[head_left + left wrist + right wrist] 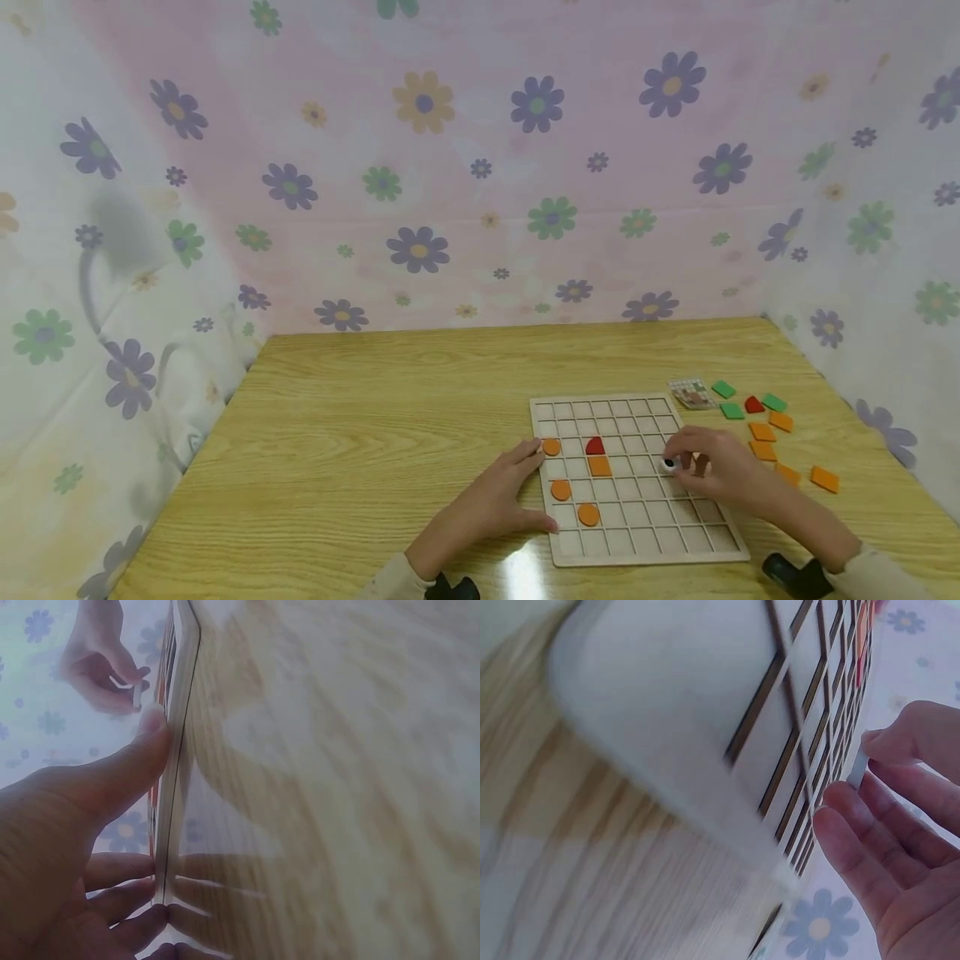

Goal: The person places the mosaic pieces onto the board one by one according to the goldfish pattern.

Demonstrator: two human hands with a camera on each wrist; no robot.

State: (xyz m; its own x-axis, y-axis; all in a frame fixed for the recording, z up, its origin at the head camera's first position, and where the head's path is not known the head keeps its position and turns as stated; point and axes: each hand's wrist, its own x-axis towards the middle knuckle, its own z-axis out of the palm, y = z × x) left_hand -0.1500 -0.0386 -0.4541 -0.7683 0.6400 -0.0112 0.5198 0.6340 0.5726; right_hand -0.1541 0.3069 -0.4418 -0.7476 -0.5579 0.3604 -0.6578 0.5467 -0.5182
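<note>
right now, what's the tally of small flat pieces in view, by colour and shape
Flat orange discs: 3
Flat orange four-sided tiles: 6, one partly hidden
Flat red curved-edge tiles: 2
Flat green four-sided tiles: 3
White black-spotted piece in the right hand: 1
Total in view: 15

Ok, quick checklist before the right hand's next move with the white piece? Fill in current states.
1. Small white piece with a black spot pinched in the right hand: ok.
2. Left hand touching the left edge of the pale wooden grid board: ok.
3. White piece set down and released: not ok, it's in the fingers.
4. Intended cell: cannot tell, nothing visible settles it.
5. Small multicoloured printed card readable: cannot tell, details too small.
6. Loose green four-sided tiles off the board: ok, they lie beyond its right side.
</note>
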